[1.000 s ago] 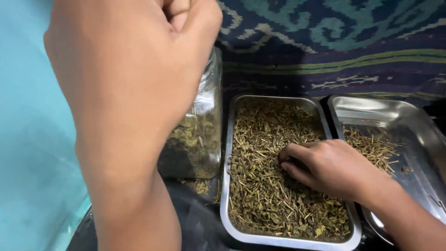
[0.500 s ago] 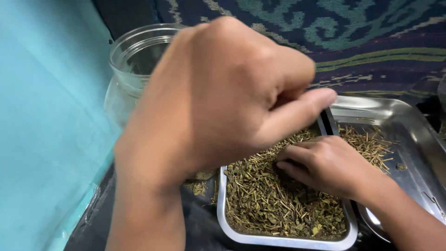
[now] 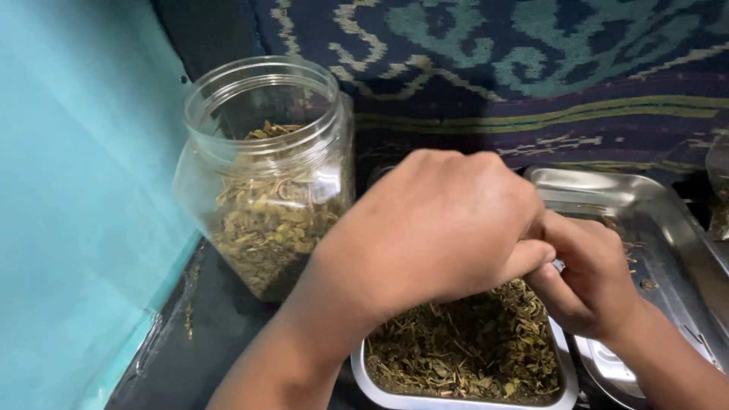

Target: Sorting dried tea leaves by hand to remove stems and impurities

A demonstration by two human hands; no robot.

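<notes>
Trays [image 3: 463,391], two; jar [image 3: 266,175], one

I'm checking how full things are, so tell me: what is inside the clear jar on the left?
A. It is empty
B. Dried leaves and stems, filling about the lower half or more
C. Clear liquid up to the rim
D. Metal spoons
B: through the clear wall of the lidless jar a pile of dried green-brown leaves shows, like that in the metal tray under both hands.
</notes>
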